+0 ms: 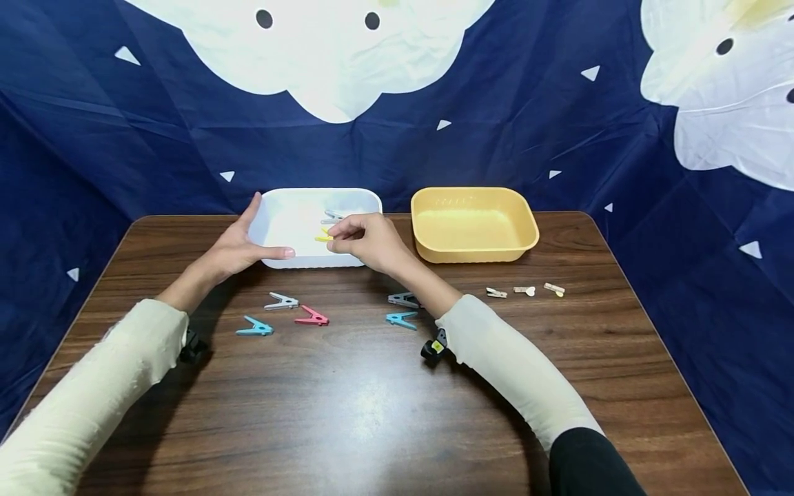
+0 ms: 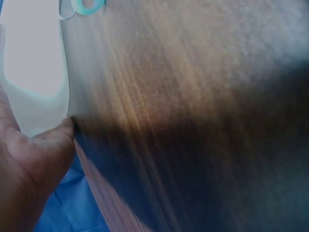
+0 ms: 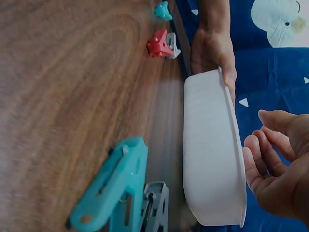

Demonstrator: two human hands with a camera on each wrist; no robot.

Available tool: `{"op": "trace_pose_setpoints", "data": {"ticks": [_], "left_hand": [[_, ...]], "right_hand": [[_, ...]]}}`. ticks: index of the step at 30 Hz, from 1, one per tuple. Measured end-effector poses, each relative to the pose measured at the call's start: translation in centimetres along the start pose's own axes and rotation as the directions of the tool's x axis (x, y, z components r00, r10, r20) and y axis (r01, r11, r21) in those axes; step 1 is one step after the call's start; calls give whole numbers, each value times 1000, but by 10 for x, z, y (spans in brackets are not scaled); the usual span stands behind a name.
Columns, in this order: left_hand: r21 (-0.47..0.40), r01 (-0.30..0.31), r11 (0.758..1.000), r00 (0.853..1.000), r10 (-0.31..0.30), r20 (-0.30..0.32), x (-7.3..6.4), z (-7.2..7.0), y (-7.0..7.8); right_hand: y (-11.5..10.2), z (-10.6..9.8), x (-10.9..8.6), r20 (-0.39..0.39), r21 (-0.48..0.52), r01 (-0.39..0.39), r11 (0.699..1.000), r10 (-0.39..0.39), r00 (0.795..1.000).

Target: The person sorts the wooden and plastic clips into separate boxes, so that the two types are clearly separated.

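Note:
My left hand (image 1: 232,248) holds the left end of a white plastic basin (image 1: 279,262), its thumb along the front rim and a finger up at the back corner. Over the basin's right half hovers my right hand (image 1: 372,241), fingers loosely bent. A yellow clothespin (image 1: 322,238) shows right at its fingertips in the head view. In the right wrist view nothing appears between the right hand's fingers (image 3: 270,150), and the basin wall (image 3: 212,150) hides the inside. Behind the yellow one, a pale grey-blue clothespin (image 1: 333,215) lies in the basin.
A yellow basin (image 1: 474,255) stands to the right. Grey (image 1: 283,301), red (image 1: 312,316) and blue (image 1: 255,327) clothespins lie front left. Another grey (image 1: 403,299) and blue clothespin (image 1: 402,319) lie under my right forearm. Three small wooden pegs (image 1: 524,291) lie farther right.

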State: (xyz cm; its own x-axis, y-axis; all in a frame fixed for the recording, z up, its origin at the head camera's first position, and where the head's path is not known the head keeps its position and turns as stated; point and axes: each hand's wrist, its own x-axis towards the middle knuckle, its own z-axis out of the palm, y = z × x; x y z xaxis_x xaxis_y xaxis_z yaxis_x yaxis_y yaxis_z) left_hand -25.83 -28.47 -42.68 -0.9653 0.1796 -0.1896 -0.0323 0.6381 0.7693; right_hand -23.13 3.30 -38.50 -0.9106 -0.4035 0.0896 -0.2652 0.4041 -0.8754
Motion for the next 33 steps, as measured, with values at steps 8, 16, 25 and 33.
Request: {"op": "trace_pose_setpoints", "data": {"ticks": [8, 16, 25, 33], "left_hand": [[0, 8, 1000, 1000, -8, 2, 0, 0, 0], [0, 1, 1000, 1000, -1, -3, 1, 1, -1], [1, -13, 1000, 1000, 13, -12, -2, -1, 0], [0, -3, 1000, 1000, 3, -5, -1, 0, 0]], "right_hand": [[0, 2, -13, -13, 23, 12, 1000, -12, 1000], [-2, 4, -24, -9, 49, 32, 998, -31, 999], [-2, 13, -43, 103, -3, 15, 1000, -15, 995], [4, 23, -57, 180, 20, -20, 1000, 16, 983]]}}
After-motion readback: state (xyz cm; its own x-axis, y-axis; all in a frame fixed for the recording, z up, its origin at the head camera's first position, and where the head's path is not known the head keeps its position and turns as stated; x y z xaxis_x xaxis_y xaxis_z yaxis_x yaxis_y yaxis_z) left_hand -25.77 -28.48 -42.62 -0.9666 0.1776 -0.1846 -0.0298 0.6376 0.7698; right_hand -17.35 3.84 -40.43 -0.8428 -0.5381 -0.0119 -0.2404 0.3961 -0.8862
